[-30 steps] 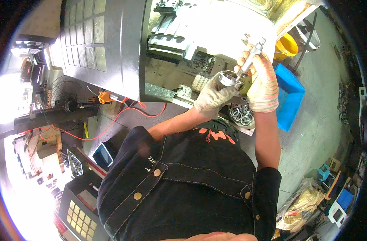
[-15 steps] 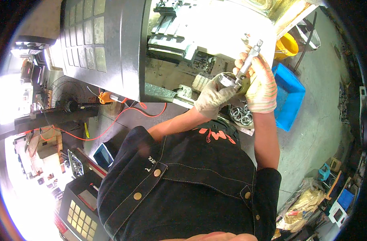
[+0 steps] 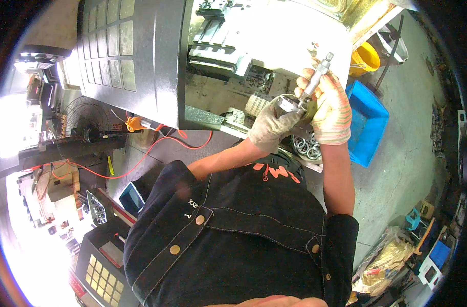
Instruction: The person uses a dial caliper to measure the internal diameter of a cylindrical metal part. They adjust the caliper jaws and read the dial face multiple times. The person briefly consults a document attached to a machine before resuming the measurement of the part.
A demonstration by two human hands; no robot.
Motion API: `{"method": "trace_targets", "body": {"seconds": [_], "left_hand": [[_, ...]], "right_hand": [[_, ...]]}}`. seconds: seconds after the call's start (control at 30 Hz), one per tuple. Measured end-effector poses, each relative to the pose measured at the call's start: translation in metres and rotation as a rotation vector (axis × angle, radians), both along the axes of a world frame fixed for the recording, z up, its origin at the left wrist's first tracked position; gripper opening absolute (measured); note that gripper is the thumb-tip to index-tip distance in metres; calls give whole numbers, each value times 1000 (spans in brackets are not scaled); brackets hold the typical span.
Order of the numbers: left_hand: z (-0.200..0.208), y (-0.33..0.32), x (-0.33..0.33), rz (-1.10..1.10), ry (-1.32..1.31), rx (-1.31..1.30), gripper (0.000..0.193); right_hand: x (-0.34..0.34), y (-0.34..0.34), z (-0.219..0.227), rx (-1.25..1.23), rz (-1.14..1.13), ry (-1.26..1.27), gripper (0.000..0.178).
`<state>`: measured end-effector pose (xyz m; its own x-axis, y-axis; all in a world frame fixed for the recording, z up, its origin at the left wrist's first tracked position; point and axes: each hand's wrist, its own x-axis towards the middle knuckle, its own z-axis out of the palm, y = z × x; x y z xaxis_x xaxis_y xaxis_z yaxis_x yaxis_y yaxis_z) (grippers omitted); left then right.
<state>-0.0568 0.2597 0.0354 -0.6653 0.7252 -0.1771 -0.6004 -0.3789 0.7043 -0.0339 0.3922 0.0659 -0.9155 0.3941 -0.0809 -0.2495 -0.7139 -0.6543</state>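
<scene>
A silver micrometer (image 3: 316, 79) slants up and to the right in my right hand (image 3: 332, 112), which wears a pale striped glove with bare fingertips closed about it. In a greyish glove, my left hand (image 3: 269, 125) grips a shiny metal ring (image 3: 287, 105) from the left side. The micrometer's lower end meets the ring's edge between the two hands; the exact contact is too small to tell. Under the hands lie several more metal rings (image 3: 306, 147), partly hidden by the gloves.
An open machine with a dark door (image 3: 156, 66) stands ahead, a metal vise (image 3: 213, 56) inside it. At right are a blue bin (image 3: 369, 125) and a yellow bucket (image 3: 365, 57). An orange-red hose (image 3: 151, 151) crosses the floor at left, near a fan (image 3: 90, 128).
Both hands keep their grip on the ring and micrometer. The micrometer and right hand have shifted very slightly; little else differs.
</scene>
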Motion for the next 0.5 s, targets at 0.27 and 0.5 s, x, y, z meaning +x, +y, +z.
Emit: {"method": "trace_targets", "body": {"seconds": [0.27,0.5], "left_hand": [[-3,0,1,11,5,-11,36],[-9,1,3,21,4,29,36]], "right_hand": [[1,-1,-4,-34,21,45,26],[2,-1,-6,-36,14,43,26]]}}
